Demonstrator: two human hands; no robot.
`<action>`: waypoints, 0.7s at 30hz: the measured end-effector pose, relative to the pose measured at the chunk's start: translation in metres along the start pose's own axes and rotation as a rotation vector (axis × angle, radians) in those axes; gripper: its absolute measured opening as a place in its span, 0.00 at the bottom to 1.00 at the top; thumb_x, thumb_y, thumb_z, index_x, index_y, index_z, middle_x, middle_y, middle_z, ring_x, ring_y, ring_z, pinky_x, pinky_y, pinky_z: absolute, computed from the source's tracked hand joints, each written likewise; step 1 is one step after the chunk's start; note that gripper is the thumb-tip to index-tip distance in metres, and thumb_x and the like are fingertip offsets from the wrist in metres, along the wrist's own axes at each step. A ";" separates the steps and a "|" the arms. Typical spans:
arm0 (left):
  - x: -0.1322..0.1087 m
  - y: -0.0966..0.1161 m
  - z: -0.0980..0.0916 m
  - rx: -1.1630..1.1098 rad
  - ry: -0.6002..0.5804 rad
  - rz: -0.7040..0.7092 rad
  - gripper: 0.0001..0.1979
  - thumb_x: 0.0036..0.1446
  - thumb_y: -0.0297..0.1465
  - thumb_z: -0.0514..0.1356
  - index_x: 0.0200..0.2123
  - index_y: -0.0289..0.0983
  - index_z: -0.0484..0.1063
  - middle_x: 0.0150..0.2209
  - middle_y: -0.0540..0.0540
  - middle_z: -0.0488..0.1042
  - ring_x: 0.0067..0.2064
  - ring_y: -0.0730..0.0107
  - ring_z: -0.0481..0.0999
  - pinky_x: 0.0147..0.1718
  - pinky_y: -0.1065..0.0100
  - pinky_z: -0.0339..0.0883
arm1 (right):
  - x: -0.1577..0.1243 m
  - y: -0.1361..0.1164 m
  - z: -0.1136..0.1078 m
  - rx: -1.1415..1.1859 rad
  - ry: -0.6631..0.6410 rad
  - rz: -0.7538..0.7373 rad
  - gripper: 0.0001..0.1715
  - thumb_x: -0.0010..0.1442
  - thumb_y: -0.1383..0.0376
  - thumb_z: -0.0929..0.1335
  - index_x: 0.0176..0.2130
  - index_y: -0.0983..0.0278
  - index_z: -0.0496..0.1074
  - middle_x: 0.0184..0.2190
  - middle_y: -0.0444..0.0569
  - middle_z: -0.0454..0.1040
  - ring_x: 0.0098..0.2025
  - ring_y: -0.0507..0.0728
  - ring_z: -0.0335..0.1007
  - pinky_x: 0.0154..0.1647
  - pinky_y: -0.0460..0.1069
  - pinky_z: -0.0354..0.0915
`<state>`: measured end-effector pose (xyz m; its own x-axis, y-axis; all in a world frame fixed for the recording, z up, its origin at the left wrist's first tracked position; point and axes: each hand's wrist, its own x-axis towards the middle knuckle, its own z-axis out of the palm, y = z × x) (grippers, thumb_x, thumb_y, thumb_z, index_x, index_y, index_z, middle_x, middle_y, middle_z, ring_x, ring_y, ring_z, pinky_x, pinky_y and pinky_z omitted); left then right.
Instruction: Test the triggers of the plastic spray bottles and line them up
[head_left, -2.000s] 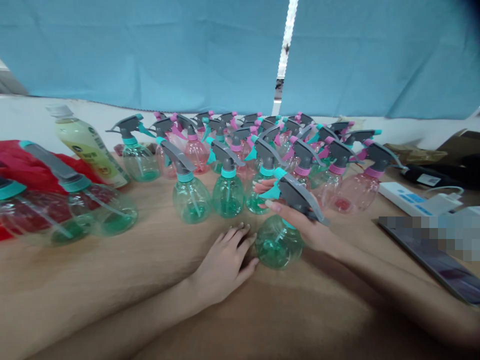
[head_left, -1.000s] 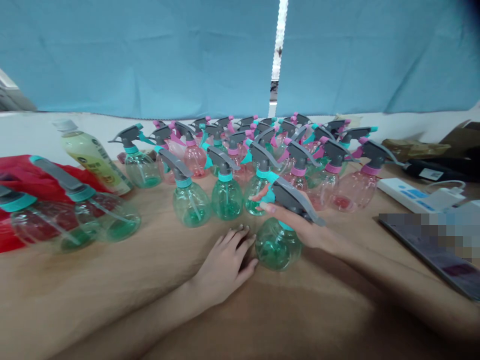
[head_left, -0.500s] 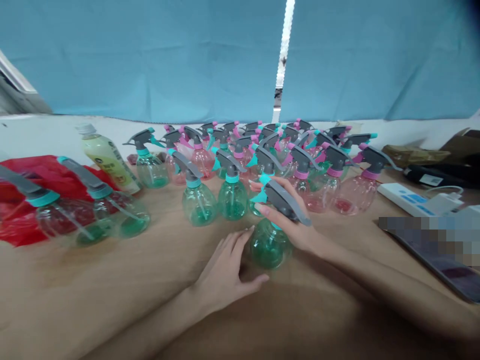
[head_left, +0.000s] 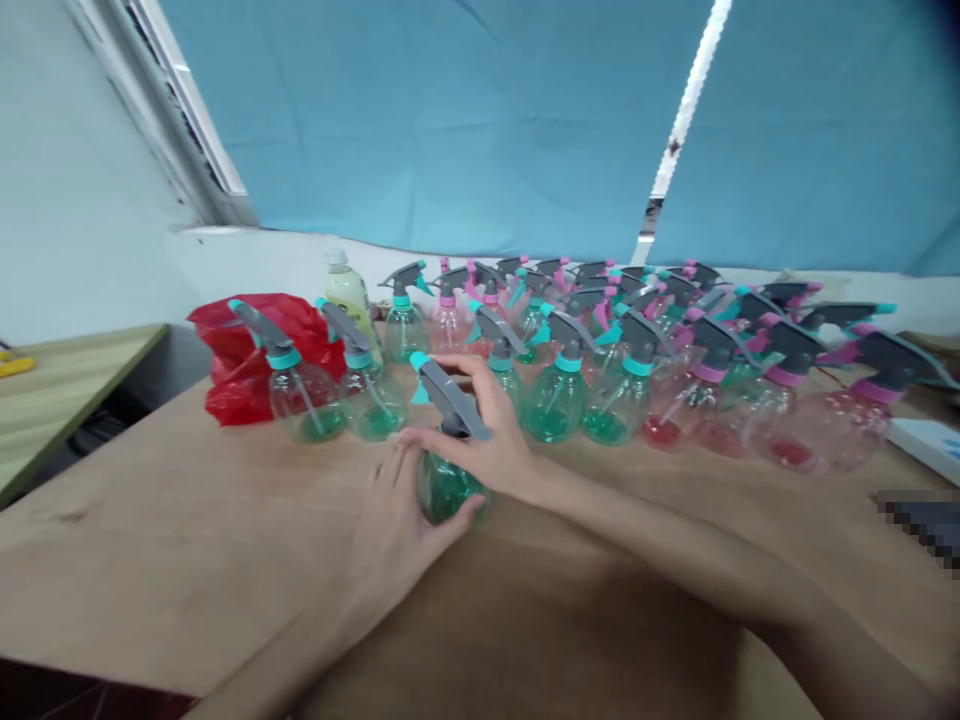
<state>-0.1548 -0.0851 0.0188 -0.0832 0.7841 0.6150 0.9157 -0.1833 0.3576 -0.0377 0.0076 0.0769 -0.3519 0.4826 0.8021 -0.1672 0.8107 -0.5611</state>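
A clear green spray bottle (head_left: 448, 488) with a grey trigger head and teal collar stands upright between my hands at the middle of the table. My right hand (head_left: 491, 430) is wrapped round its neck from the right, thumb across the front under the grey lever. Lower down, my left hand (head_left: 401, 520) curves about the bottle's body from the left, with the thumb in front. Part of the collar is hidden by the right hand. Just behind and to the left is another green spray bottle (head_left: 373, 405); a further green one (head_left: 555, 405) stands to the right.
Several green and pink spray bottles (head_left: 679, 405) crowd the table (head_left: 150, 540) toward the back and right. A red plastic bag (head_left: 236, 370) and a pale yellow-green bottle (head_left: 349, 290) are at the left. A dark device (head_left: 930, 525), partly blurred, lies at the right edge.
The view has turned left, so the bottle rows appear farther right. My left hand, open beside the bottle before, now closes round its body. The right hand keeps its hold at the neck.
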 end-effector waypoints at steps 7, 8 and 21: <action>0.026 -0.031 -0.023 0.266 -0.003 -0.006 0.31 0.57 0.50 0.58 0.54 0.34 0.62 0.46 0.37 0.72 0.49 0.47 0.71 0.46 0.49 0.62 | 0.017 0.004 -0.021 -0.219 -0.032 -0.163 0.30 0.52 0.52 0.73 0.50 0.60 0.63 0.47 0.53 0.68 0.50 0.59 0.66 0.48 0.57 0.67; 0.031 -0.030 -0.024 0.303 0.002 -0.006 0.31 0.57 0.50 0.58 0.54 0.34 0.63 0.47 0.37 0.72 0.49 0.46 0.70 0.45 0.50 0.62 | 0.022 0.003 -0.027 -0.293 0.003 -0.179 0.24 0.55 0.54 0.71 0.48 0.61 0.64 0.45 0.53 0.69 0.46 0.58 0.68 0.47 0.56 0.68; 0.067 -0.022 -0.012 0.545 -0.053 0.031 0.37 0.59 0.49 0.57 0.61 0.26 0.60 0.42 0.33 0.73 0.45 0.44 0.68 0.40 0.54 0.58 | 0.066 0.017 -0.042 -1.003 -0.036 -0.015 0.19 0.58 0.63 0.66 0.48 0.70 0.65 0.45 0.62 0.71 0.48 0.69 0.68 0.45 0.61 0.66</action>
<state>-0.1848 -0.0354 0.0605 -0.0455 0.8146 0.5782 0.9897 0.1154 -0.0848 -0.0248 0.0672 0.1292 -0.3865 0.4730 0.7918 0.6758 0.7294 -0.1059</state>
